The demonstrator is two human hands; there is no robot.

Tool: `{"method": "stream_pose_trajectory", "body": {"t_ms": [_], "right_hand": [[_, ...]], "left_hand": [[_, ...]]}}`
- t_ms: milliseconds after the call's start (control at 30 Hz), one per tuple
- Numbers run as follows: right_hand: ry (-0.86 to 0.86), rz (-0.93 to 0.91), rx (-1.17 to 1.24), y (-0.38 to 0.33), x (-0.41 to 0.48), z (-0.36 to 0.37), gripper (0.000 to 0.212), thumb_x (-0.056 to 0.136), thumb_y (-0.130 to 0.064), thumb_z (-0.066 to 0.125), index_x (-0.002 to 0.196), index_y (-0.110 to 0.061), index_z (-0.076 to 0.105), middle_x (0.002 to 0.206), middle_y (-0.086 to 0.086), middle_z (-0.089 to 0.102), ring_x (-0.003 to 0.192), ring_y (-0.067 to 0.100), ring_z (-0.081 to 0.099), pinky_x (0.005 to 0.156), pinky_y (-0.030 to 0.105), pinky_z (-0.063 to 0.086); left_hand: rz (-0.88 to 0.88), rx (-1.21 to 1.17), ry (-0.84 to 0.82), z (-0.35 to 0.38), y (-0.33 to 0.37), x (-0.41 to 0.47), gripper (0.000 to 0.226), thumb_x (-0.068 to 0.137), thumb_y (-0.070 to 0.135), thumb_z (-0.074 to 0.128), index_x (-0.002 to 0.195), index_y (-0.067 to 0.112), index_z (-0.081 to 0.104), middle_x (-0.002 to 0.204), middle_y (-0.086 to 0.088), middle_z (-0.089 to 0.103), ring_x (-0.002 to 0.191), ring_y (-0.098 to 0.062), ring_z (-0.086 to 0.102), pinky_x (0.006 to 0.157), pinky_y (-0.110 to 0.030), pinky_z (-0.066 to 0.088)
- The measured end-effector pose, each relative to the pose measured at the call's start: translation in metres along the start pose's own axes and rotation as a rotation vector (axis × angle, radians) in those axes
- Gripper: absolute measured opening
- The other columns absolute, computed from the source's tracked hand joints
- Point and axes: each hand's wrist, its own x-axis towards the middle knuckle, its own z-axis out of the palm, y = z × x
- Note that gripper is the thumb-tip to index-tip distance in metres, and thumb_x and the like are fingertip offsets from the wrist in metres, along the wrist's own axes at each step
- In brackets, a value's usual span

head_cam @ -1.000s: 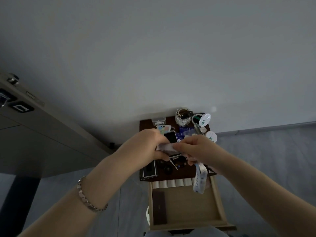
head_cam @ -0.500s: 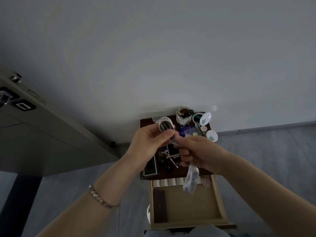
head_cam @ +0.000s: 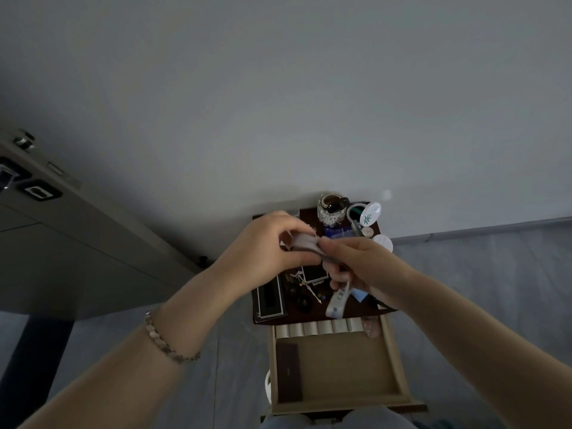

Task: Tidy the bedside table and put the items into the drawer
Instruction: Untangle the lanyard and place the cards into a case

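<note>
My left grip point(head_cam: 266, 243) and right grip point(head_cam: 356, 264) pinch the white patterned ribbon roll point(head_cam: 301, 241) above the dark wooden desk point(head_cam: 312, 315), its hanging tail point(head_cam: 337, 301) wound shorter than before, almost ready for the open pale drawer point(head_cam: 399, 366).

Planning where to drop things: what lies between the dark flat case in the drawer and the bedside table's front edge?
Only a row of pale rolls, lined along the back of the drawer, as the head view shows.
</note>
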Motion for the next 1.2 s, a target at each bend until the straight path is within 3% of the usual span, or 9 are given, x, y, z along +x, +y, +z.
{"method": "stream_pose_trajectory", "body": {"t_ms": [100,167,267,467,600,767,900,1033,1200], "right_hand": [[-0.099,0.011,0.362,0.001,0.002,0.003,0.026,0.082,-0.037,0.047,0.075,-0.014,0.058,0.055,-0.005,0.044,0.045,0.006,0.037,0.059,0.024,0.044],[-0.149,0.000,0.477,0.004,0.005,0.010,0.027,0.084,-0.037,0.047,0.076,-0.015,0.060,0.057,-0.004,0.042,0.045,0.005,0.037,0.057,0.023,0.046],[-0.177,0.015,0.451,0.011,0.008,0.015,0.031,0.085,-0.041,0.044,0.082,-0.012,0.056,0.060,-0.003,0.045,0.047,0.006,0.041,0.057,0.024,0.048],[-0.065,0.129,-0.002,0.018,0.000,-0.006,0.020,0.092,-0.022,0.048,0.082,-0.009,0.059,0.056,-0.005,0.052,0.049,0.006,0.050,0.075,0.031,0.050],[0.009,0.128,-0.353,0.006,-0.002,-0.012,0.031,0.093,-0.031,0.047,0.070,-0.013,0.056,0.051,-0.005,0.050,0.054,0.011,0.052,0.068,0.022,0.050],[-0.019,0.080,-0.403,-0.005,-0.003,0.001,0.056,0.075,-0.059,0.043,0.078,-0.006,0.060,0.051,-0.005,0.054,0.055,0.012,0.053,0.058,0.016,0.048],[0.013,-0.026,-0.463,0.000,0.000,0.006,0.030,0.087,-0.039,0.056,0.074,-0.014,0.063,0.049,-0.012,0.055,0.052,0.003,0.053,0.061,0.014,0.050],[-0.054,0.037,0.047,0.001,-0.001,-0.002,0.024,0.083,-0.030,0.055,0.090,-0.008,0.062,0.059,-0.006,0.056,0.054,0.004,0.052,0.073,0.025,0.053],[-0.166,0.109,0.410,-0.001,0.000,0.000,0.025,0.080,-0.030,0.056,0.090,-0.008,0.060,0.069,0.001,0.054,0.057,0.008,0.051,0.060,0.023,0.051]], "left_hand": [[-0.200,-0.711,-0.041,0.010,0.003,-0.003,0.033,0.058,0.036,0.073,0.091,0.030,0.069,0.102,0.007,0.069,0.091,-0.008,0.064,0.084,-0.024,0.052],[-0.295,-1.104,-0.070,0.024,0.004,-0.005,0.034,0.059,0.030,0.070,0.092,0.020,0.071,0.101,0.001,0.072,0.078,-0.011,0.067,0.074,-0.024,0.055],[-0.362,-1.189,0.014,0.036,0.003,-0.008,0.032,0.066,0.022,0.063,0.096,0.010,0.066,0.094,-0.004,0.071,0.061,-0.010,0.063,0.060,-0.020,0.053],[-0.306,-0.784,0.076,0.027,-0.008,-0.014,0.029,0.067,0.031,0.064,0.092,0.017,0.067,0.090,-0.002,0.073,0.091,-0.014,0.069,0.083,-0.024,0.054],[-0.218,-0.354,-0.048,0.014,-0.007,-0.016,0.016,0.072,0.028,0.072,0.088,0.026,0.067,0.087,0.004,0.071,0.081,-0.005,0.066,0.072,-0.012,0.051],[-0.076,0.319,-0.313,0.009,0.008,-0.003,0.025,0.084,0.033,0.064,0.105,0.019,0.063,0.092,0.005,0.058,0.082,-0.009,0.055,0.064,-0.017,0.037],[0.028,0.627,-0.323,0.011,0.007,0.003,0.035,0.086,0.044,0.057,0.114,0.022,0.059,0.108,0.004,0.052,0.097,-0.012,0.053,0.073,-0.023,0.031],[-0.096,-0.112,-0.067,0.007,-0.001,-0.006,0.040,0.070,0.034,0.073,0.107,0.026,0.063,0.097,0.013,0.062,0.087,0.000,0.061,0.071,-0.011,0.048],[-0.308,-1.119,0.031,0.032,0.002,-0.011,0.032,0.068,0.020,0.061,0.098,0.007,0.063,0.095,-0.001,0.072,0.091,-0.013,0.068,0.077,-0.024,0.055]]}}
